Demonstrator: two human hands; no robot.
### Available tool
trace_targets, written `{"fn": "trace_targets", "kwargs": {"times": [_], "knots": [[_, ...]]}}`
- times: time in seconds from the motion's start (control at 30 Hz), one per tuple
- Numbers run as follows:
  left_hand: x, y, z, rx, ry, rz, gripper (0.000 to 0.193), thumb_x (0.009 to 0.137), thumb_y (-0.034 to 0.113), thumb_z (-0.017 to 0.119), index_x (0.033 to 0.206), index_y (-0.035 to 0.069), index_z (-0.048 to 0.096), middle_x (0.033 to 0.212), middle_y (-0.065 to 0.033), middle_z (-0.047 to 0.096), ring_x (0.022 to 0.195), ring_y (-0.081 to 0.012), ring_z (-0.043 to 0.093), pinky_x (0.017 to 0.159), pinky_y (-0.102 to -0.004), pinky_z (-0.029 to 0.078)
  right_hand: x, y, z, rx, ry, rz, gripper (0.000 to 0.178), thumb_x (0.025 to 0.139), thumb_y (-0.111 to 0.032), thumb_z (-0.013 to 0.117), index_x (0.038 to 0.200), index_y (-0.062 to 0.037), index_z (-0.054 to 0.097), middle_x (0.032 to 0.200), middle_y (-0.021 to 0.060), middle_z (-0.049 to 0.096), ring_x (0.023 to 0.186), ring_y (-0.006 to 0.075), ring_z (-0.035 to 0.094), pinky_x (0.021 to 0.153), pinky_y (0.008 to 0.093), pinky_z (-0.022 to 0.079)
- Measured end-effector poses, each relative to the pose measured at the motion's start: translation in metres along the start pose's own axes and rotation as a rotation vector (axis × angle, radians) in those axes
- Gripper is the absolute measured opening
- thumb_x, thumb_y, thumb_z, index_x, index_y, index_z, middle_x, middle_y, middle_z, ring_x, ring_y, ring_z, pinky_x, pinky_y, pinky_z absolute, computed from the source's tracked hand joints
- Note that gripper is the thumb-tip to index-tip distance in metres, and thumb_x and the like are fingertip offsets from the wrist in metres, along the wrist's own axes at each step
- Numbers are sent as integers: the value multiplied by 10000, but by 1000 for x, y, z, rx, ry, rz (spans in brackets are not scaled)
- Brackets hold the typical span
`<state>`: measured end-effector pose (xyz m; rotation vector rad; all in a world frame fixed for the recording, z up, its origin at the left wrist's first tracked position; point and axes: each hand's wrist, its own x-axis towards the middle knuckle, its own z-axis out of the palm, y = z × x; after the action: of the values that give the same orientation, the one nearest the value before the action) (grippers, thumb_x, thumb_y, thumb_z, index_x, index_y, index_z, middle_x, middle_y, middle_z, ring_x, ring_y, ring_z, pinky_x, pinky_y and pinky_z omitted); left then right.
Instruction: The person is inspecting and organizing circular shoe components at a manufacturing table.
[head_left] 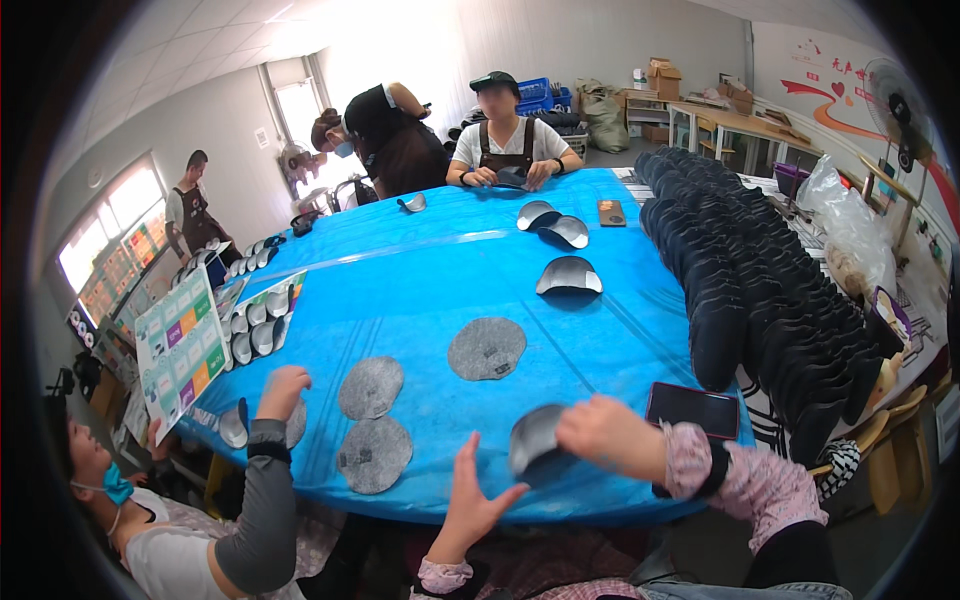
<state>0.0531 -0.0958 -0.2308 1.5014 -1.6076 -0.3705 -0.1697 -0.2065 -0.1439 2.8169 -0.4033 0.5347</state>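
Note:
My right hand (612, 437) pinches the upper edge of a curved grey pad (534, 440) just above the blue table cover near its front edge. My left hand (474, 505) is beside it, fingers and thumb spread, with nothing in it and a gap to the pad. Beyond them lies a flat, rounded grey felt piece (487, 348) with a small dark mark. Two more felt pieces, an upper one (371, 388) and a lower one (375, 455), rest to the left. Farther off, a curved dark-grey pad (570, 276) stands arched on the cover.
Long stacks of black curved pieces (740, 290) line the table's right side. A dark phone (692, 410) lies right of my hand. At left, a co-worker's hand (285, 390) hovers near a felt piece, beside a coloured board (182, 345). Another co-worker (510, 140) sits opposite, handling a pad.

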Motion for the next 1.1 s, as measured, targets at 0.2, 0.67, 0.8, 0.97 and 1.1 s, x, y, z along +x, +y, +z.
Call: {"fn": "trace_targets", "kwargs": {"times": [0.2, 0.67, 0.8, 0.97, 1.1], "knots": [[1, 25, 5, -39, -259, 54, 1144, 613, 407, 844, 1427, -43, 177, 1306, -210, 453, 1195, -373, 442, 996, -437, 350, -29, -40, -5, 507, -24, 38, 401, 760, -218, 687, 1109, -66, 561, 1069, 107, 565, 992, 252, 560, 823, 361, 441], [0, 53, -5, 13, -354, 122, 1084, 606, 282, 844, 1436, 6, 204, 1351, -220, 382, 1215, -372, 408, 1018, -426, 362, -49, -34, 4, 682, -51, 301, 1016, 607, -338, 833, 1403, -7, 296, 1264, 211, 421, 1132, 387, 438, 978, 436, 361], [0, 53, -7, 104, -405, 212, 1082, 613, 256, 837, 1443, 13, 186, 1359, -224, 357, 1227, -376, 392, 1010, -435, 373, -43, -34, -4, 615, 48, 232, 1072, 590, -328, 837, 1429, -17, 246, 1354, 230, 342, 1240, 393, 369, 1026, 463, 324], [-5, 54, -2, 137, -292, 244, 1090, 609, 242, 837, 1447, 17, 176, 1320, -215, 403, 1229, -371, 389, 1004, -436, 379, -46, -42, 8, 599, -72, 221, 1105, 579, -326, 837, 1421, 29, 215, 1332, 214, 371, 1224, 379, 393, 1013, 451, 338], [-5, 54, -5, 47, -324, 144, 1102, 607, 240, 836, 1449, 14, 163, 1298, -196, 439, 1215, -356, 411, 993, -425, 389, -46, -41, 12, 580, -25, 252, 1069, 564, -287, 837, 1405, 25, 256, 1264, 194, 433, 1161, 356, 450, 965, 429, 379]]}}
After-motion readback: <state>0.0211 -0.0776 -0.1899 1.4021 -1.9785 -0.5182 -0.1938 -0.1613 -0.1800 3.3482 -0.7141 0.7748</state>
